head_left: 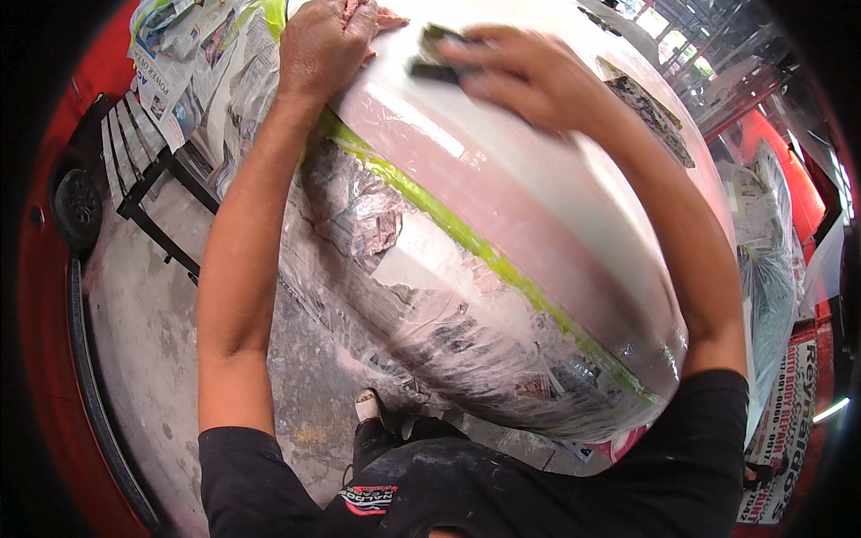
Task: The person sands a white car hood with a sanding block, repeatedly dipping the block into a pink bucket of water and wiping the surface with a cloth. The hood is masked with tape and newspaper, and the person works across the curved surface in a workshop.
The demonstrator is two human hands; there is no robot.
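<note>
My left hand (327, 49) is at the top of the curved body panel (502, 197), closed on a crumpled pinkish rag (392, 20). My right hand (525, 76), slightly smeared by motion, grips a dark sanding block (432, 56) on the white upper area of the panel, to the right of the rag. The panel is wet and glossy, with pink and white patches. A yellow-green tape strip (466, 233) runs diagonally along it, and below the tape lies plastic-and-paper masking (386, 287) smeared with pinkish residue.
A black metal rack (148, 184) with newspaper (170, 81) stands left, beside a red vehicle (45, 314). My foot (368, 403) is on the concrete floor (143, 341). At right are plastic-covered parts (767, 242), another red vehicle part (789, 170) and a printed sign (776, 421).
</note>
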